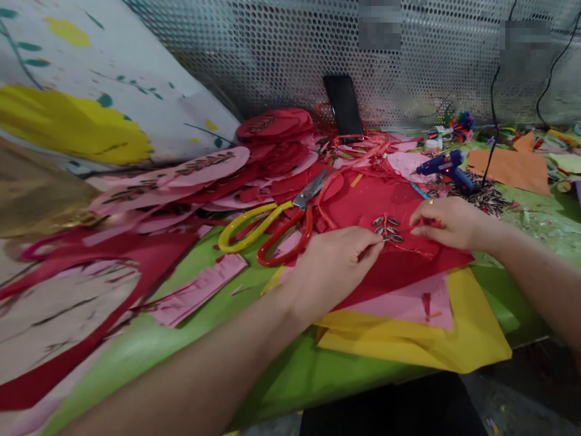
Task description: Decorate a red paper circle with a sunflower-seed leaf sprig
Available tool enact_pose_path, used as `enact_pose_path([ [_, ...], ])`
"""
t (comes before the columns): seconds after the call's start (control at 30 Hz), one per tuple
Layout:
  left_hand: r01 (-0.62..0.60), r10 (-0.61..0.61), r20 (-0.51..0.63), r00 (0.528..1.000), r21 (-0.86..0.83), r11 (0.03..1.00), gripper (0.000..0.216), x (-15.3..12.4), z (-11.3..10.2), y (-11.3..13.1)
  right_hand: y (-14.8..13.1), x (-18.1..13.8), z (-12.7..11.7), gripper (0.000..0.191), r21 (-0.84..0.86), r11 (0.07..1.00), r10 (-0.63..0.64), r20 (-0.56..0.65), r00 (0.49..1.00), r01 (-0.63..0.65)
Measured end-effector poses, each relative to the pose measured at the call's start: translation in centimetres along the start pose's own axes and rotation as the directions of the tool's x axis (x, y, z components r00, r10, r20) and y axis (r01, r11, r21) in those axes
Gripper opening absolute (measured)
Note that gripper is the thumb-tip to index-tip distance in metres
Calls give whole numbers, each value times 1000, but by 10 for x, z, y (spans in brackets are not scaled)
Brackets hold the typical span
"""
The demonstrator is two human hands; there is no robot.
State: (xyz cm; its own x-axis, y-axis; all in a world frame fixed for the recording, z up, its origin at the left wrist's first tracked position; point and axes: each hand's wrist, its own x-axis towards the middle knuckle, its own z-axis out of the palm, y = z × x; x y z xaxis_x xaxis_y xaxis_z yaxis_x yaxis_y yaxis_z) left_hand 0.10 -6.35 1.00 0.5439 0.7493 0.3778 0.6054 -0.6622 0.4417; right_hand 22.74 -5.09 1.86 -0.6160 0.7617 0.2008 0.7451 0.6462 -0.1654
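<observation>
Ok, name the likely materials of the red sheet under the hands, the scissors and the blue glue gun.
Red sheet: paper or felt, unclear which; thin, with a matte, even red.
Scissors: blades apparently metal, given the grey sheen; yellow and red handles probably plastic, smooth and glossy.
Glue gun: likely hard plastic, judging by its even blue colour and rigid shape.

Looked like craft workshop: green-covered desk [290,372] bore scissors [301,200], blue glue gun [447,168], pink cut-outs [213,174]; perforated metal panel [281,48] stood behind.

Left hand [342,260] pinching, right hand [449,224] loosely curled
</observation>
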Motion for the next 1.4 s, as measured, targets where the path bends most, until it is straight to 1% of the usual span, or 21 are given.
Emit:
enact_pose_path([
  [0.03,32,-32,16,999,-21,999,19,1,0,0,0,0,0,16,-4,1000,14,18,1000,-14],
  [0.1,155,-148,59,987,-145,977,16,3,1,-1,-2,1,0,16,-5,999,35,25,999,-34],
  [0.17,318,-286,142,948,-322,892,16,6,1,-1,-5,1,0,17,19,999,41,3,999,-41],
  [0.23,441,-377,229,897,-467,767,18,8,1,-2,-7,1,0,18,69,997,34,-30,999,-32],
  [0.3,497,-415,276,867,-543,677,19,9,1,-3,-8,1,-1,18,114,993,23,-56,998,-17],
  [0.33,503,-420,281,863,-559,659,19,9,1,-3,-8,1,-1,18,125,992,21,-61,998,-14],
  [0.4,492,-409,278,869,-560,666,18,8,1,-2,-8,2,-1,17,122,992,31,-64,997,-23],
  [0.5,436,-357,250,900,-512,740,19,7,2,-1,-6,2,-1,16,111,993,56,-63,996,-49],
  [0.57,356,-298,198,934,-430,829,18,5,2,0,-7,2,0,16,123,992,48,-65,997,-40],
  [0.67,148,-129,92,987,-236,960,16,1,3,2,-8,2,-2,17,142,990,17,-67,998,-8],
  [0.73,-23,32,69,997,-126,992,18,-2,3,3,-6,0,-7,17,133,991,43,-89,995,-31],
  [0.8,-185,189,90,978,-42,982,20,-5,3,4,2,-4,-17,18,103,986,145,-150,978,-130],
  [0.83,-254,253,114,961,-7,967,22,-7,3,3,9,-6,-24,18,82,975,220,-187,957,-208],
  [0.9,-347,333,196,922,44,937,25,-10,4,2,25,-12,-37,18,22,925,372,-254,893,-379],
  [0.93,-384,361,246,899,50,922,26,-11,4,2,34,-15,-43,18,-24,887,440,-264,858,-462],
  [0.97,-416,384,295,875,54,908,25,-11,4,1,44,-18,-49,18,-72,855,483,-250,839,-513],
  [1.03,-464,408,371,834,72,883,22,-13,4,0,60,-24,-55,18,-185,794,569,-109,815,-579],
  [1.13,-490,403,444,800,97,866,22,-13,3,-1,75,-27,-55,16,-285,755,634,86,769,-591],
  [1.2,-498,410,450,794,94,862,24,-14,2,-1,75,-26,-53,16,-307,759,639,186,746,-574],
  [1.3,-504,426,433,795,79,860,26,-14,1,0,68,-23,-52,17,-307,779,625,315,714,-547],
  [1.4,-495,429,414,803,63,866,27,-13,0,1,60,-19,-51,18,-305,787,618,399,678,-537],
])
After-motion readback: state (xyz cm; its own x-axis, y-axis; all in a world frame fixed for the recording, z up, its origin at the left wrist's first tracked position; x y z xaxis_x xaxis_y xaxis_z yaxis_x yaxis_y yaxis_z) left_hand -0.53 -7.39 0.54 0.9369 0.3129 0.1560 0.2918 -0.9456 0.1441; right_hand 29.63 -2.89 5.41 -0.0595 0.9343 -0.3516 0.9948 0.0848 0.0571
